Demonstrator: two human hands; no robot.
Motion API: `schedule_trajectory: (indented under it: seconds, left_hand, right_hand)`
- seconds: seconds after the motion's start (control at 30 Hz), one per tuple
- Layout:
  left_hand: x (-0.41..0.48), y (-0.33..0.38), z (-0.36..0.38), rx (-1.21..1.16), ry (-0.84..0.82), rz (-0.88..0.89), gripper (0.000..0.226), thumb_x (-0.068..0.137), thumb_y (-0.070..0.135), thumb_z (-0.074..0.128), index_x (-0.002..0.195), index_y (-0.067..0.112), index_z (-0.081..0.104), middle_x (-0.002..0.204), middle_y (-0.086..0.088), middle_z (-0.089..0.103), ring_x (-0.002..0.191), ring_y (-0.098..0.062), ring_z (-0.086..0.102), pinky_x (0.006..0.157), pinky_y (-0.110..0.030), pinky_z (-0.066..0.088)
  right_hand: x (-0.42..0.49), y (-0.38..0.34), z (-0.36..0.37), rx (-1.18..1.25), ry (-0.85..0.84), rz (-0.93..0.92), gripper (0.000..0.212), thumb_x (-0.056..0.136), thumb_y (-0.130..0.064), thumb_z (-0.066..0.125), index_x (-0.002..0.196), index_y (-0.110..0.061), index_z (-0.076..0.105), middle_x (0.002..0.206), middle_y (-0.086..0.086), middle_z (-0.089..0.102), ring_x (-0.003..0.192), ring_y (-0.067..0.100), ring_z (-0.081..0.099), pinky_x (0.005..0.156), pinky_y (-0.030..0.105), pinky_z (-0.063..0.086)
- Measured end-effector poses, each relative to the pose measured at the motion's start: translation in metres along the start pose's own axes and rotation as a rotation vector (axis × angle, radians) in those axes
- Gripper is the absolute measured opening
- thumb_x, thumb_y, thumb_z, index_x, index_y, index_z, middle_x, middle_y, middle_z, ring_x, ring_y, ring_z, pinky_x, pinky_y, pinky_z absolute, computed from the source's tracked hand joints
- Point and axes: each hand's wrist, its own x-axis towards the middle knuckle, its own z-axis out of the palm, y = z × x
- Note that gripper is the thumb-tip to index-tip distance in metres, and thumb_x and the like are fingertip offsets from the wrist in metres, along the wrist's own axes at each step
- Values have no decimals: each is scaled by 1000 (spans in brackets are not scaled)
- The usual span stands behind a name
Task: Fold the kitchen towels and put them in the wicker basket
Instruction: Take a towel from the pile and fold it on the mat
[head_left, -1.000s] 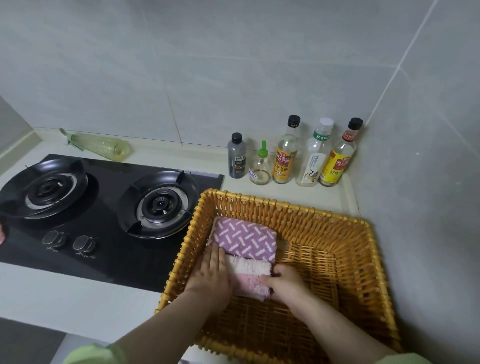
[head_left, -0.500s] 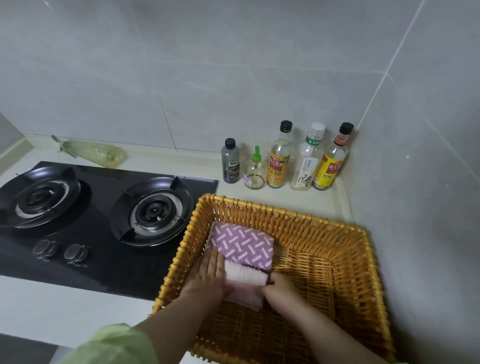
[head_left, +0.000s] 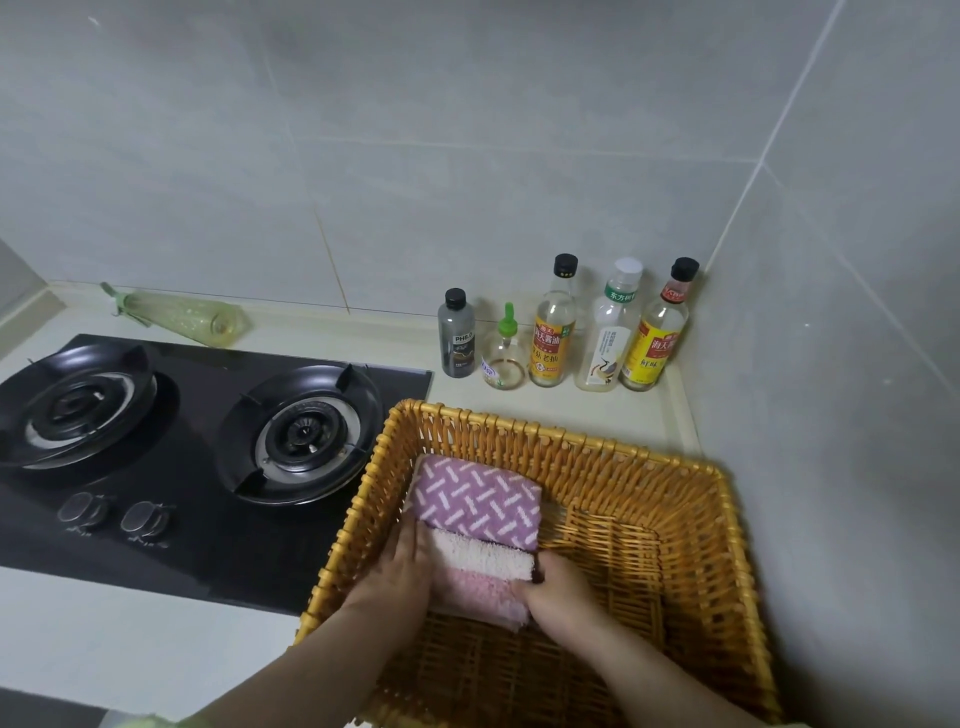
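Pink towel | in basket, near-left, touching purple towel on its far side | left hand fingers straight against left edge, right hand fingers curled on right edge | risk: fold may spring open on release, or purple towel gets nudged askew

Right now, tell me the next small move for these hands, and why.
Probably let go and lift both hands out: the folded pink towel already lies in the wicker basket against the purple towel, left hand and right hand flanking its sides.
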Motion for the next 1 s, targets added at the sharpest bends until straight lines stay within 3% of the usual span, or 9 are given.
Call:
schedule_trajectory:
  seconds: [0.2,0.3,0.4,0.5,0.67,0.77,0.83,0.9,1.0]
  left_hand:
    - [5,3,1,-25,14,-50,90,98,15,49,145,1,-27,144,-18,-41,148,-35,-15,121,-48,14]
    - [2,4,-5,-5,63,-24,90,99,28,45,144,0,-28,146,-19,-41,146,-32,-21,123,-47,10]
    - [-7,-3,-24,-33,187,104,88,98,43,37,141,8,-31,144,-9,-43,139,-21,-32,120,-38,-4]
    - [5,4,-41,-121,334,207,73,102,40,27,150,16,-23,151,0,-35,142,-15,-30,116,-31,-11]
    - [41,11,-22,-19,325,202,68,96,52,3,149,18,-23,157,-1,-30,143,-16,-30,115,-33,-22]
    - [44,6,-10,39,356,221,74,80,54,-12,143,19,-26,152,1,-31,138,-17,-35,104,-27,-35]
    - [50,2,-6,16,456,224,71,89,51,3,149,16,-9,160,-4,-9,143,-19,-19,110,-30,-24]
    - [52,0,-3,3,403,222,68,92,46,27,148,8,26,155,-11,34,145,-20,15,116,-37,3]
    - [60,-1,6,11,397,265,65,90,43,39,142,6,45,148,-13,46,144,-21,28,115,-40,14]
  right_hand:
    - [1,-5,-10,-40,-88,-62,23,87,-30,65,110,-29,63,106,-11,67,95,7,64,90,32,54]
    - [-6,-5,-23,-200,-67,-111,22,86,-44,63,101,-28,64,100,-12,67,89,6,63,83,32,54]
    - [-8,-3,-34,-483,205,-342,53,90,-53,53,135,-24,50,136,-7,50,124,12,50,102,25,42]
    - [-6,-11,-25,-602,337,-584,69,93,-50,43,152,-17,28,159,0,27,145,18,28,118,26,15]
    - [22,-8,-1,-722,221,-585,75,99,-56,22,154,-8,4,159,5,-7,150,26,-3,116,34,-7]
    - [30,6,3,-776,224,-598,76,99,-59,19,155,-9,8,162,9,1,150,25,-5,116,38,-4]
    - [35,10,3,-785,204,-608,77,98,-61,21,155,-11,7,163,8,0,150,23,-9,117,38,-7]
    - [37,11,3,-788,202,-617,77,98,-61,25,155,-12,9,163,8,4,150,22,-6,117,38,-7]
    - [37,11,2,-812,182,-588,77,96,-59,33,152,-8,22,159,14,25,149,26,14,117,39,6]
